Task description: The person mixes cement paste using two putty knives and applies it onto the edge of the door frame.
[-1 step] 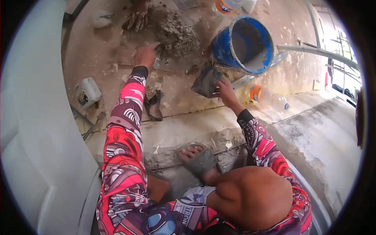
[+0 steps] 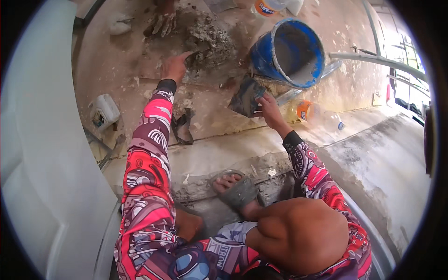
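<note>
My left hand reaches over the stained floor beside a heap of wet grey mortar. One finger stretches toward the heap; the other fingers are partly hidden, and I see nothing held there. Between the thumb and fingers of my right hand is a dark flat piece, smeared with grey; its exact kind is unclear. That piece is just below a blue bucket, which leans with its mortar-coated mouth toward the right. Another person's mortar-covered hand is at the far side, left of the heap.
A white jug lies at the left, with a dark strap-like scrap nearer my left sleeve. Clear plastic bottles with orange labels lie at the right and far side. Metal tubing crosses at the right. A rough concrete ledge runs by my foot.
</note>
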`<state>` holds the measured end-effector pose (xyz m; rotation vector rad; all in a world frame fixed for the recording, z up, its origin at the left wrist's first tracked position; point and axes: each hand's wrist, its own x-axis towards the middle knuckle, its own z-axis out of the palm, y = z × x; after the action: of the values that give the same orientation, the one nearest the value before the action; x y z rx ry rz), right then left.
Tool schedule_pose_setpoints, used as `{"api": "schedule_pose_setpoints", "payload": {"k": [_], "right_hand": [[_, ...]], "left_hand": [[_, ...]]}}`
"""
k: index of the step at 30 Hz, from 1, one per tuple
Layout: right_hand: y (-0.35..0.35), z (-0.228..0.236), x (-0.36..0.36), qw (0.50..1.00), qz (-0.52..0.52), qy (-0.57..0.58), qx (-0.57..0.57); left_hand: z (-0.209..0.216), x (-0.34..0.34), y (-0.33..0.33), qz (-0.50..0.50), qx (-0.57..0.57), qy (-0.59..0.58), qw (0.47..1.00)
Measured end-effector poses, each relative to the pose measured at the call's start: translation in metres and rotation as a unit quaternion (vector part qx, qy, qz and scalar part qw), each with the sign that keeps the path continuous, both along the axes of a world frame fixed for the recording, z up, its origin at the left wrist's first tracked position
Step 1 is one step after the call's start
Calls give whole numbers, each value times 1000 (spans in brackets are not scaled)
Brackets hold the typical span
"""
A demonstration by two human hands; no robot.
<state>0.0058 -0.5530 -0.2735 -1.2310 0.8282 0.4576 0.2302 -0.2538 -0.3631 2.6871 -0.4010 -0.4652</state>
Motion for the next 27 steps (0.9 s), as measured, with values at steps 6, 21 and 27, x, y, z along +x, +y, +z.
{"api": "schedule_pose_setpoints", "payload": {"k": [6, 21, 27], "right_hand": [[-17, 7, -14, 999, -21, 29, -23], [-14, 10, 3, 1000, -10, 3, -30], [-13, 13, 2, 1000, -5, 6, -12]], "left_hand": [[-30, -7, -28, -37, -37, 39, 998], [-28, -25, -31, 59, -167, 179, 968], [-59, -34, -34, 124, -292, 199, 927]]}}
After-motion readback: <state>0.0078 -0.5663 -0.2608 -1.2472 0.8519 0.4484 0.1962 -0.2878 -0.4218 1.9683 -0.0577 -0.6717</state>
